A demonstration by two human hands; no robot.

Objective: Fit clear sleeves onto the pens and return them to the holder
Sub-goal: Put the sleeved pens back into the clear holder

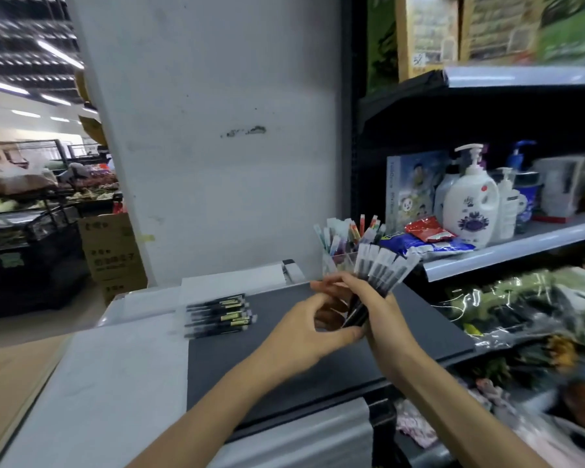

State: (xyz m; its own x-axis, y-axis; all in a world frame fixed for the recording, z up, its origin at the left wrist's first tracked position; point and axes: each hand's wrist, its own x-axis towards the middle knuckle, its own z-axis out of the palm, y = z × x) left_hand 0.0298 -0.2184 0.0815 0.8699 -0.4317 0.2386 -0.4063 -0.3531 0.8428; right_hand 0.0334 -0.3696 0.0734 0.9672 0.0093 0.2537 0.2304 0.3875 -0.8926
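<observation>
My right hand (368, 298) grips a fanned bundle of black pens in clear sleeves (382, 268), their sleeved tops pointing up and right. My left hand (314, 329) meets the bundle from the left, its thumb and fingers curled around the lower ends of the pens. Several bare black pens with yellow labels (218, 314) lie in a row on the dark counter mat (284, 366), left of my hands. A clear pen holder (338, 260) stands just behind the bundle, holding several coloured sleeved pens.
A white pillar (217, 130) rises behind the counter. To the right is a shelf (520, 244) with soap pump bottles (470, 204), snack packets and boxes; lower shelves hold bagged goods. Cardboard boxes (112, 255) stand at the left.
</observation>
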